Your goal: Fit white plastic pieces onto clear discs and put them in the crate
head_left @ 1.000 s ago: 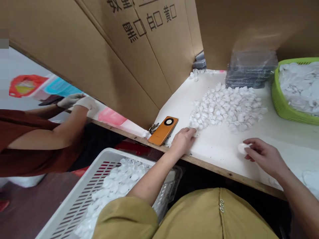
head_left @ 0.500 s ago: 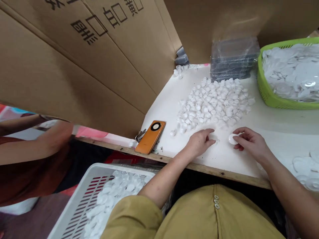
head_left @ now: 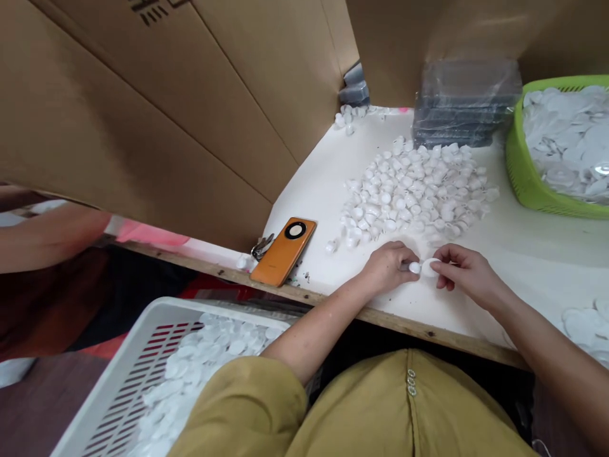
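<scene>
My left hand (head_left: 387,268) is closed on a small white plastic cap (head_left: 414,268), which pokes out between thumb and fingers. Close by on the right, my right hand (head_left: 464,270) pinches a flat white plastic disc (head_left: 430,267) by its edge. Cap and disc face each other almost edge to edge; whether they touch I cannot tell. Just beyond both hands spreads a pile of small white caps (head_left: 409,190) on the white tabletop (head_left: 328,279). At the right edge lie several more white discs (head_left: 583,320), partly cut off.
An orange phone (head_left: 284,252) lies by keys (head_left: 262,246) near the wooden table edge. Plastic-wrapped grey blocks (head_left: 466,105) and a green basket (head_left: 518,184) of discs stand behind. Cardboard (head_left: 190,127) walls the left. A white crate (head_left: 157,311) sits below; another person's arm (head_left: 52,238) shows beyond.
My left hand has taken hold of a small cap and closed. My right hand has brought its disc leftward, up to the cap. The view has shifted slightly.
</scene>
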A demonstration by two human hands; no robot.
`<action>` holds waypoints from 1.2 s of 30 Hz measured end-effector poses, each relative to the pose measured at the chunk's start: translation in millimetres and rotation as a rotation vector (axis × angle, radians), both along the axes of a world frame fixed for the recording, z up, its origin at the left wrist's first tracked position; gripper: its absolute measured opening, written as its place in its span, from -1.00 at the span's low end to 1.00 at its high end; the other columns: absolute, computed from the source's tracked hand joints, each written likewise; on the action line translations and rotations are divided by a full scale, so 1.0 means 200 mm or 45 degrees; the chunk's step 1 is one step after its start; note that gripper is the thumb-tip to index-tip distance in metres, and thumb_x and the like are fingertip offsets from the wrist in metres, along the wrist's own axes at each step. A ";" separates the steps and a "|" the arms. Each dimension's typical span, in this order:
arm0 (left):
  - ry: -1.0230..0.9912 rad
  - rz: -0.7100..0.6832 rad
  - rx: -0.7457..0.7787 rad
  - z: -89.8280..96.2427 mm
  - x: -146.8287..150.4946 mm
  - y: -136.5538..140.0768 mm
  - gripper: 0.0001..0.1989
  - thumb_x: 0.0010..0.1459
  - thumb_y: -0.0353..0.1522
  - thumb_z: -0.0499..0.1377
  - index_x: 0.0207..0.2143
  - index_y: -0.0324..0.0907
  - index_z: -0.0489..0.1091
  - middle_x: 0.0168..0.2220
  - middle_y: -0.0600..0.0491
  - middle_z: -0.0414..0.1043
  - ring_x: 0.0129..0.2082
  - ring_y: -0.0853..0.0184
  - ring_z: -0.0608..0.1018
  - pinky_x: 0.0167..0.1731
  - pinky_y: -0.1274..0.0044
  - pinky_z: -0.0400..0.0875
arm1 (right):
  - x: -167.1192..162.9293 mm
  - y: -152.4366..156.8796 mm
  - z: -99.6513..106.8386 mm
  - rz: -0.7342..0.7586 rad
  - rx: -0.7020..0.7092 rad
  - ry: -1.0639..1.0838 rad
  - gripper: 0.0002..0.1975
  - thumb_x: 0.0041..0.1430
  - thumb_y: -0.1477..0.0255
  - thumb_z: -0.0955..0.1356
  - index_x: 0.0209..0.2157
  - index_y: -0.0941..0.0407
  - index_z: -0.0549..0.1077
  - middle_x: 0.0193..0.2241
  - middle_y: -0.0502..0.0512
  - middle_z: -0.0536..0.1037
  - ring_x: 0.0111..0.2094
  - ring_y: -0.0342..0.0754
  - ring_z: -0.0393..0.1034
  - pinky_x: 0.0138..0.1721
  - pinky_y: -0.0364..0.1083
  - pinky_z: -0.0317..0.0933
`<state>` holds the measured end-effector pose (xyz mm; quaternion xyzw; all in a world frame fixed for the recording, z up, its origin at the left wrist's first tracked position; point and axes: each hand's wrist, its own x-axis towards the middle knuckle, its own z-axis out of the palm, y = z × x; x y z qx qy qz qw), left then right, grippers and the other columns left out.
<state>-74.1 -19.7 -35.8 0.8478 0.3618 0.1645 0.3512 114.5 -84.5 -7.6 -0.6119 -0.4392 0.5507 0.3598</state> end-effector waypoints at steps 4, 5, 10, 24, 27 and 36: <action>0.068 -0.013 0.033 -0.01 0.00 0.02 -0.79 -0.06 -0.28 0.35 -0.36 -0.17 0.48 -0.39 0.11 0.42 -0.31 0.35 0.46 -0.36 0.57 0.27 | -0.07 0.09 -0.03 0.118 -0.058 -0.104 -0.72 -0.04 0.23 0.44 -0.42 0.13 0.38 -0.67 -0.07 0.40 -0.65 -0.16 0.33 -0.68 -0.22 0.11; 0.072 -0.009 0.045 -0.01 0.00 0.02 -0.79 -0.05 -0.26 0.34 -0.37 -0.17 0.47 -0.38 0.10 0.43 -0.30 0.35 0.46 -0.37 0.57 0.27 | -0.08 0.10 -0.04 0.129 -0.075 -0.154 -0.73 -0.04 0.24 0.44 -0.43 0.13 0.37 -0.68 -0.08 0.40 -0.67 -0.16 0.32 -0.69 -0.23 0.10; 0.099 -0.021 0.065 0.00 0.00 0.02 -0.79 -0.04 -0.24 0.31 -0.39 -0.18 0.46 -0.39 0.08 0.43 -0.31 0.32 0.46 -0.40 0.56 0.25 | -0.07 0.15 -0.07 0.156 -0.155 -0.315 -0.74 -0.05 0.28 0.44 -0.45 0.12 0.34 -0.70 -0.04 0.42 -0.68 -0.14 0.34 -0.71 -0.24 0.08; 0.024 -0.165 -0.191 0.08 -0.05 0.06 -0.65 -0.03 -0.23 0.33 -0.18 -0.17 0.46 -0.29 0.09 0.47 -0.26 0.33 0.48 -0.29 0.56 0.29 | -0.09 0.17 -0.03 0.230 -0.304 -0.423 -0.79 -0.01 0.35 0.42 -0.46 0.11 0.30 -0.74 -0.04 0.42 -0.71 -0.13 0.34 -0.71 -0.23 0.12; 0.078 -0.045 -0.298 0.09 -0.05 0.06 -0.63 0.02 -0.18 0.28 -0.15 -0.19 0.42 -0.30 0.09 0.47 -0.31 0.34 0.48 -0.35 0.56 0.28 | -0.10 0.18 -0.02 0.253 -0.349 -0.462 -0.80 0.02 0.39 0.41 -0.46 0.11 0.29 -0.74 -0.06 0.42 -0.73 -0.14 0.33 -0.74 -0.25 0.06; 0.368 -0.160 -0.378 0.13 0.02 0.14 -0.56 -0.06 -0.18 0.30 -0.14 -0.15 0.31 -0.41 0.16 0.43 -0.43 0.36 0.45 -0.47 0.58 0.21 | -0.12 0.22 0.02 0.278 -0.498 -0.372 -0.83 0.12 0.50 0.35 -0.44 0.11 0.23 -0.71 -0.07 0.43 -0.76 -0.15 0.32 -0.78 -0.26 -0.03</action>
